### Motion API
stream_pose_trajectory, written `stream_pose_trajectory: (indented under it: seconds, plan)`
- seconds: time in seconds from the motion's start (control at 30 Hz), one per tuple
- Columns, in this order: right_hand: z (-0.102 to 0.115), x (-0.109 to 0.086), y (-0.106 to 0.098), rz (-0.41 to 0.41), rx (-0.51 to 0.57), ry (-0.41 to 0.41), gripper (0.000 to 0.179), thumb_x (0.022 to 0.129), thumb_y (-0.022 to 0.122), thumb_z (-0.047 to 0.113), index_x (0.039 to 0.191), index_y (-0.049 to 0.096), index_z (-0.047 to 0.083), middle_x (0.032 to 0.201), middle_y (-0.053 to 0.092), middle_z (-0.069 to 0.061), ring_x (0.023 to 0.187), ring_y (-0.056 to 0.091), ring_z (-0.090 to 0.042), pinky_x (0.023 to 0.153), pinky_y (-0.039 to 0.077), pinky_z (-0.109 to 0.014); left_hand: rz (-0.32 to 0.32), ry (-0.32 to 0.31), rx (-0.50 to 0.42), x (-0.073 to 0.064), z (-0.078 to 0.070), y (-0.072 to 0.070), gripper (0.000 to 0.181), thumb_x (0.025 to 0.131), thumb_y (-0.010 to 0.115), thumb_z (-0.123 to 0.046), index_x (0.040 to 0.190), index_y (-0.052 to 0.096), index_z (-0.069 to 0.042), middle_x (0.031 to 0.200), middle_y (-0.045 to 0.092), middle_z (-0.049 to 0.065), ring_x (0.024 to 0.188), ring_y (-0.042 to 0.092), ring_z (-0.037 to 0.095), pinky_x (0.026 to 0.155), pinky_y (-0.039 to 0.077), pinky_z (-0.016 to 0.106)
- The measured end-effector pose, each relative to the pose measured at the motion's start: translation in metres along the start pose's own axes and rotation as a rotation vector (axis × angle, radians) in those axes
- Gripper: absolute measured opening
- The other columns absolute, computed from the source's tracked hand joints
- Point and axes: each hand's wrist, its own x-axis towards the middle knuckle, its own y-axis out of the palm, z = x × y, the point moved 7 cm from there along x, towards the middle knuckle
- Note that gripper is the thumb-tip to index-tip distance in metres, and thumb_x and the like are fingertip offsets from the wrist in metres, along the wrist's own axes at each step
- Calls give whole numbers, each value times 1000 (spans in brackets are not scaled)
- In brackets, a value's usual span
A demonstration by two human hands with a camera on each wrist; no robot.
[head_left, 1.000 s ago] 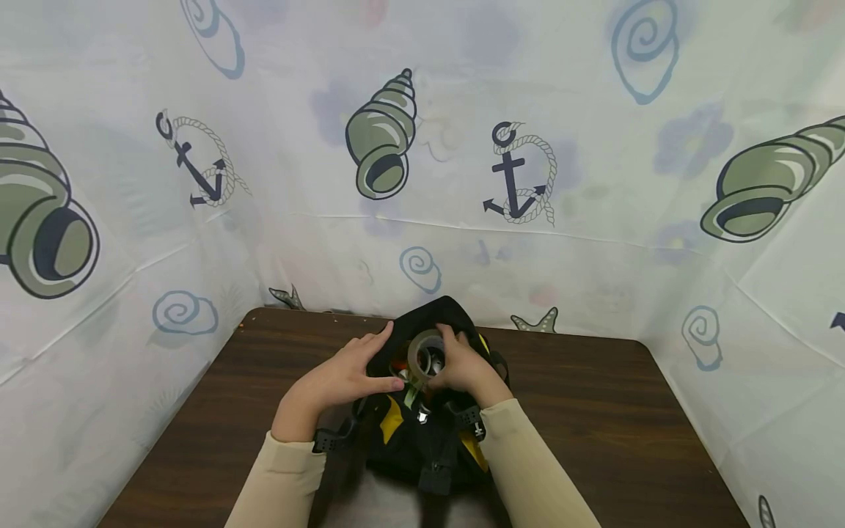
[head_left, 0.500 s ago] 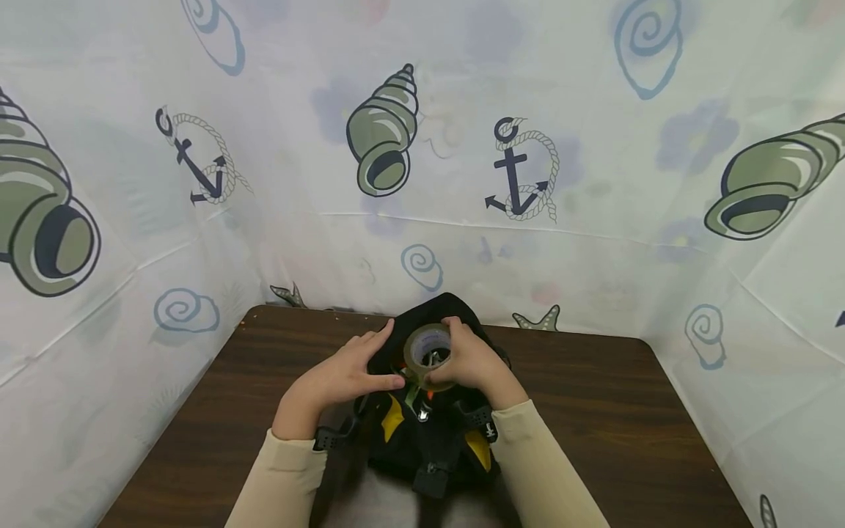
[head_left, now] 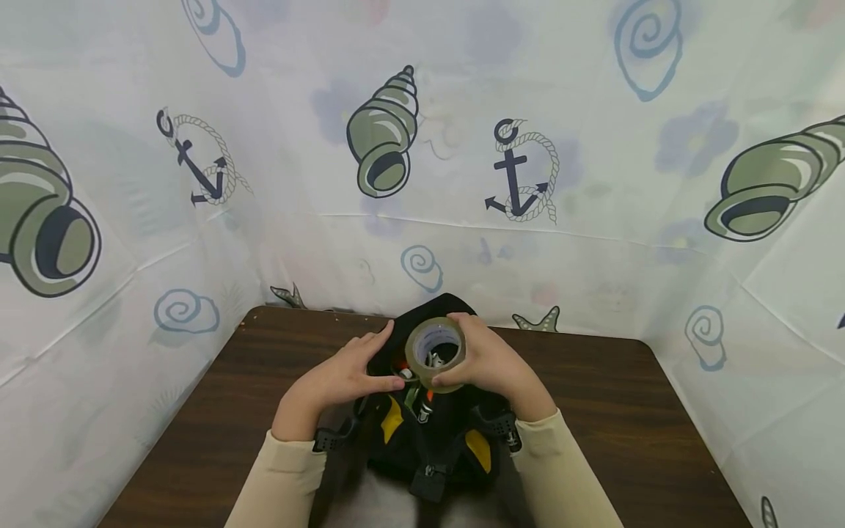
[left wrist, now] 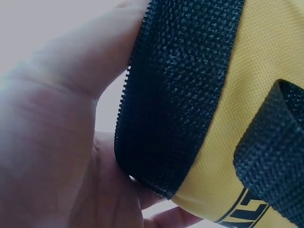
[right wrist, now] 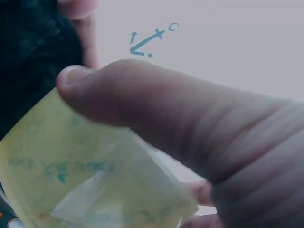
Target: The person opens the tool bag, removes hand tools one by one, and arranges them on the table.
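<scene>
A black and yellow zippered tool bag (head_left: 432, 440) sits on the table with its mouth open. My left hand (head_left: 339, 381) holds the left side of the mouth, thumb and forefinger spread wide. In the left wrist view, the zipper edge of the bag (left wrist: 175, 85) lies between thumb and fingers. My right hand (head_left: 495, 361) grips a roll of clear tan packing tape (head_left: 419, 367) over the opening, thumb on its near side. The tape roll (right wrist: 71, 175) fills the lower left of the right wrist view. Small mixed items, one with an orange part (head_left: 429, 400), show inside the bag.
The dark wood-grain table (head_left: 594, 411) extends to both sides of the bag. A pale sheet (head_left: 455, 264) printed with shells and anchors hangs behind and at both sides. A black strap with a buckle (head_left: 429, 480) hangs at the bag's front.
The right hand has drawn the tape roll up from inside the bag and slightly rightward, so more of the roll shows. My left hand has stayed in place on the bag.
</scene>
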Motion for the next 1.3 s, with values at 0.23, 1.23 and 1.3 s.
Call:
stream_pose_trajectory:
  seconds: [0.23,1.23,1.3]
  plan:
    - [-4,-12,-9,-86,91,-26,119,73,103,41,167,38,11,154,52,-11,127,59,-29,110,54,-56,-1,-1,-3,-1,0,-1,112,93,73,-73,177,10,-34,184,15,17,169,6,50,127,18,81]
    - [-39,-91,-99,-605,60,0,122,78,102,34,173,29,16,162,42,-21,134,52,-38,109,48,-64,7,16,-4,2,-2,2,112,94,74,-71,177,8,-34,184,13,16,170,6,49,128,18,78]
    - [-47,-89,-100,-619,59,32,122,79,101,36,173,28,15,164,40,-22,136,51,-41,110,47,-67,12,14,-6,2,-2,2,112,95,74,-70,177,8,-34,184,13,16,170,6,50,128,18,79]
